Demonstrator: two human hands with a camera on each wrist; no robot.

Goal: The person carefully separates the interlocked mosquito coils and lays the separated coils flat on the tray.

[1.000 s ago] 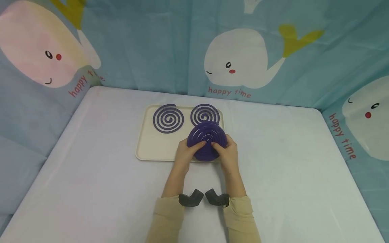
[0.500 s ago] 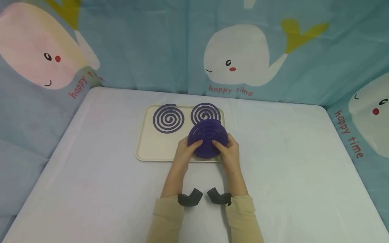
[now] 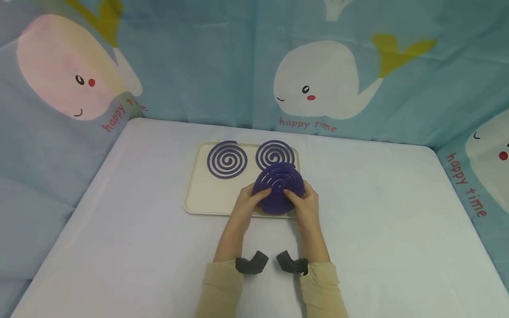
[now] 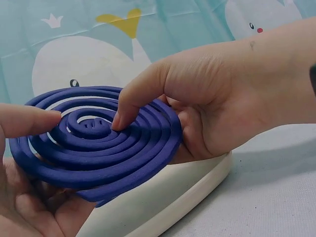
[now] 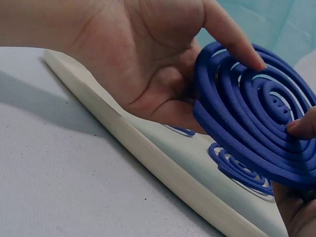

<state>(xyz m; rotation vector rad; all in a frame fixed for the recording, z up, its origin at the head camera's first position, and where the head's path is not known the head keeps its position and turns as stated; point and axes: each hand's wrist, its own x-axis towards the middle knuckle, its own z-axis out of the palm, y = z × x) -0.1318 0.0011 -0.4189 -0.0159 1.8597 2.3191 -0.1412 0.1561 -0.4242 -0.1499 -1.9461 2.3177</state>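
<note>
Both hands hold a purple-blue mosquito coil (image 3: 278, 202) above the front right part of a cream tray (image 3: 212, 198). Its rings look closely packed and doubled, with thin gaps showing. My left hand (image 3: 244, 204) grips the coil's left side, thumb on top near the centre, fingers underneath. On the opposite side my right hand (image 3: 308, 205) grips it likewise, and in the left wrist view the right thumb presses close to the coil's centre (image 4: 94, 129). Two single coils lie at the tray's back: one at left (image 3: 227, 170), one at right (image 3: 275, 143), partly covered by the held coil.
The tray rests on a white-covered table (image 3: 377, 221). A blue curtain (image 3: 222, 66) with printed whales stands behind and at both sides. Each wrist carries a black mount (image 3: 252, 263) near a beige sleeve (image 3: 220, 287).
The gaps between the held coil's rings narrow at half a second ago and show again now. Both hands keep their hold. The whole head view has shifted slightly.
</note>
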